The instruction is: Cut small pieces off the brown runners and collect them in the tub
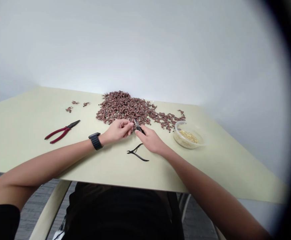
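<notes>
My left hand, with a black watch on its wrist, is closed in a pinch at the near edge of a heap of small reddish-brown pieces. Whatever sits between those fingertips is too small to make out. Wrapped in my right hand is a pair of small pliers with dark handles. Their silvery jaws point up and left, close to the left fingertips. Below the hands lies a pair of black nippers, partly hidden behind my right hand.
Red-handled pliers lie on the pale yellow table at left, with a few loose brown pieces beyond them. A clear plastic tub holding small gold-coloured bits stands at right. A white wall rises behind the table.
</notes>
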A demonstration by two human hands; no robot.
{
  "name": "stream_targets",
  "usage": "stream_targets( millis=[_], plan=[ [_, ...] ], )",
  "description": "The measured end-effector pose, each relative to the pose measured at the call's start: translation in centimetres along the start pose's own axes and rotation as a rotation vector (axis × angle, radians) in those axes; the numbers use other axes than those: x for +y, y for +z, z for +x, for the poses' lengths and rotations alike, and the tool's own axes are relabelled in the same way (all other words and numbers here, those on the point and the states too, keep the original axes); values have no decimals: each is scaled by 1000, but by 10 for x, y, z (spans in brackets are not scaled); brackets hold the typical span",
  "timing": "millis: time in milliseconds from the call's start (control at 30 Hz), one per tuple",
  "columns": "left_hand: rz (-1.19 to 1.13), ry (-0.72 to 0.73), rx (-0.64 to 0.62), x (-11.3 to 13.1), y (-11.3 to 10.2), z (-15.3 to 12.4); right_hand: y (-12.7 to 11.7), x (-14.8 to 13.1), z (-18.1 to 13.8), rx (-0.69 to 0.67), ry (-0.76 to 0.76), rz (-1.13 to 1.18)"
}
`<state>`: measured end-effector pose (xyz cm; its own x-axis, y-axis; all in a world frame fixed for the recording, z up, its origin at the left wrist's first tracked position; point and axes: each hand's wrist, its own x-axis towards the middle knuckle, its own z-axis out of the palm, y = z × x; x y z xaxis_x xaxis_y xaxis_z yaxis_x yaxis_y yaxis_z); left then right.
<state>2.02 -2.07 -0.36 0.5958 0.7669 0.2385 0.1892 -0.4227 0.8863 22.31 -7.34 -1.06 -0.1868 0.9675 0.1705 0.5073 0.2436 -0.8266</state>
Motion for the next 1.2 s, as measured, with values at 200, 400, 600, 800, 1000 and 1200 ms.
stream_targets(
  millis=[200, 400, 600, 800, 1000, 1200],
  plan=[
    [496, 204, 142, -11, -3, 0, -2, -16, -2, -274, 365, 729],
    [744, 337, 102, -30, -22, 9, -24, -25, 2, -544, 492, 1025],
    [509, 218, 77, -13, -13, 4, -9, -12, 2, -107, 196, 347],
    [210, 101, 31, -2, -8, 1, -13, 6, 3, 60, -87, -358],
    [131, 75, -1, -2, -8, 2, -19, 5, 2, 31, -195, -472],
    [79, 73, -2, -2, -8, 1, -19, 6, 2, 19, -181, -511]
  ],
)
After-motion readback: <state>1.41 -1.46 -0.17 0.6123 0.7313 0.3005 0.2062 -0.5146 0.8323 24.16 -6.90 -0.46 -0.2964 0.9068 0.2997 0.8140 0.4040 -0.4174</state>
